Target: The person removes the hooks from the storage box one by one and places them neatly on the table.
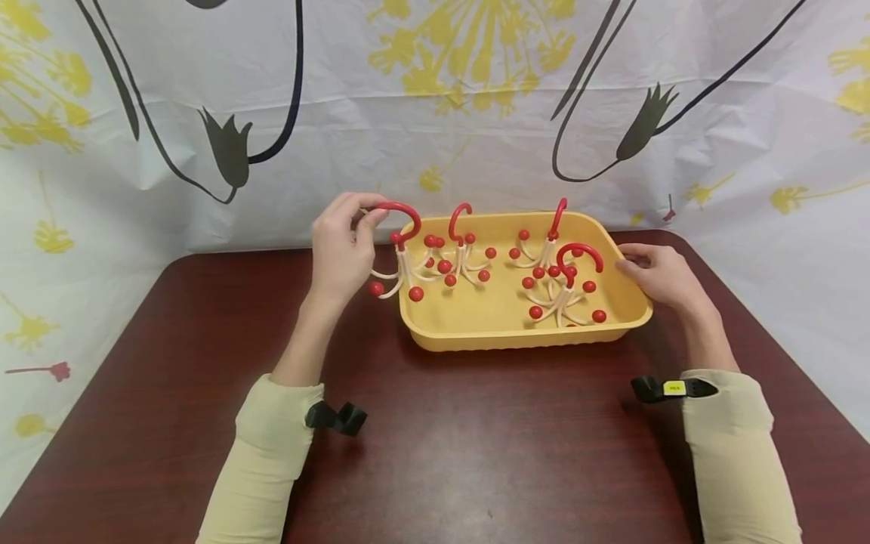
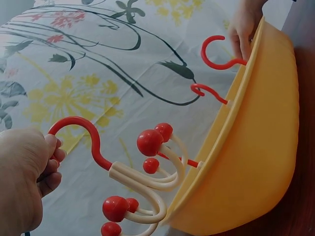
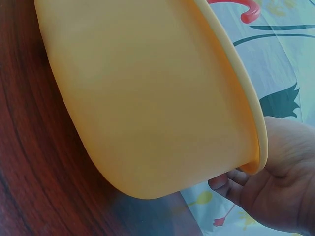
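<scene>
My left hand (image 1: pixel 343 245) pinches the curved red hook of a multi-arm hanger (image 1: pixel 406 264) between thumb and fingers. This hanger has cream arms tipped with red balls, and it hangs at the left end of a yellow plastic tray (image 1: pixel 496 341). In the left wrist view, the held hanger (image 2: pixel 96 142) is tilted beside the tray's wall (image 2: pixel 251 142). On the tray's right end, my right hand (image 1: pixel 669 276) grips the rim, with the thumb over the edge; the right wrist view shows fingers (image 3: pixel 229 187) under the rim. Similar hangers (image 1: pixel 561 302) stand inside the tray, hooks up.
The tray rests toward the back of a dark reddish-brown table (image 1: pixel 476 438). Behind it hangs a white cloth (image 1: pixel 326 151) printed with yellow flowers and dark stems. A black strap (image 1: pixel 336 418) is on the left wrist and another strap (image 1: pixel 673 389) on the right.
</scene>
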The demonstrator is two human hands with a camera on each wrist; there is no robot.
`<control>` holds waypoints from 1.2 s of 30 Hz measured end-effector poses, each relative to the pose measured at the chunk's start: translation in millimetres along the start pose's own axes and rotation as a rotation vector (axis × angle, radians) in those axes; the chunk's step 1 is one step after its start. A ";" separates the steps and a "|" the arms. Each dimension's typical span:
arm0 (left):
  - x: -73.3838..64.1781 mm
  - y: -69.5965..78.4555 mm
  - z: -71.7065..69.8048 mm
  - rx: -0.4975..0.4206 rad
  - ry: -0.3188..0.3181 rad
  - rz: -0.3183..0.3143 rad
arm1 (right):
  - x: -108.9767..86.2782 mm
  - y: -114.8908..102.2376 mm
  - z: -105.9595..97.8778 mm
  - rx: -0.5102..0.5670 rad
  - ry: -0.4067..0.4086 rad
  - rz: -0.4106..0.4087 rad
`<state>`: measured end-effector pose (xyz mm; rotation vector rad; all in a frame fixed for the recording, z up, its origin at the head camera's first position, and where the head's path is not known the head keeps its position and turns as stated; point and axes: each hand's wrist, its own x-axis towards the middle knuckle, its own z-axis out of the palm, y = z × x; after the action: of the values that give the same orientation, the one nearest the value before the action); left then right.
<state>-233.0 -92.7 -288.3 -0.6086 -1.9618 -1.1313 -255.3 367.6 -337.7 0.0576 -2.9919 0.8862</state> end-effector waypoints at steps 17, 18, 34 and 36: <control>3.6 -20.4 -17.5 0.051 0.092 -0.061 | -0.9 0.8 -0.4 -0.003 -0.002 -0.002; 3.3 -22.3 -18.4 0.059 0.094 -0.065 | -0.8 0.8 -0.4 -0.002 -0.002 -0.003; -2.3 -47.8 -24.1 0.118 0.131 -0.178 | -0.9 0.2 -0.4 0.004 0.005 0.000; -4.7 -52.1 -22.8 0.132 0.121 -0.188 | -0.9 0.3 0.0 -0.002 0.011 -0.006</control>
<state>-258.7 -138.2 -311.3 -0.2839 -2.0009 -1.1130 -254.4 367.9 -337.9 0.0616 -2.9812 0.8796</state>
